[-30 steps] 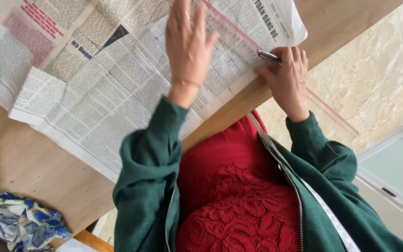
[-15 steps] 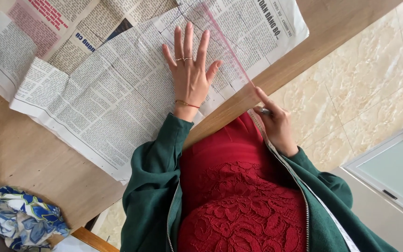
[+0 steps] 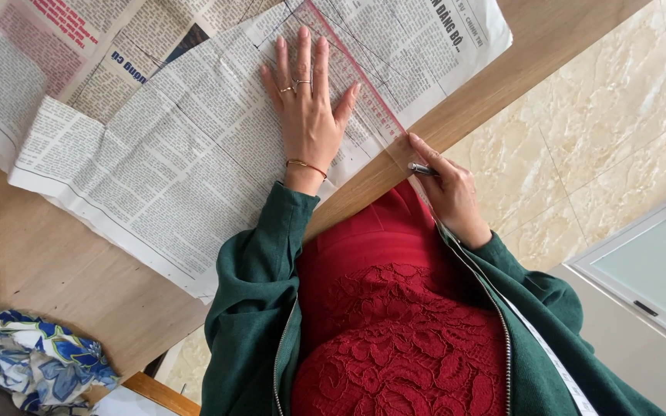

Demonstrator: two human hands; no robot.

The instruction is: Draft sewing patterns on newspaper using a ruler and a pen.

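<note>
Left hand (image 3: 307, 115) lies flat, fingers spread, on the already pencil-lined grey printed newspaper sheet (image 3: 156, 177), while at four o'clock the right hand (image 3: 447, 189) grips a slim silver pen (image 3: 422, 169) beside the clear red-edged plastic ruler (image 3: 364, 92), nothing cut yet.

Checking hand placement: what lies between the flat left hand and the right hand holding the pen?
In the head view, a clear ruler with a red edge lies on the newspaper between the left hand and the right hand.

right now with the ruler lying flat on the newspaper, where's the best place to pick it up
Probably the near end of the clear ruler, which reaches the table edge by the right hand. It lies flat under the left hand, so come from the table-edge side and pinch that end.
</note>
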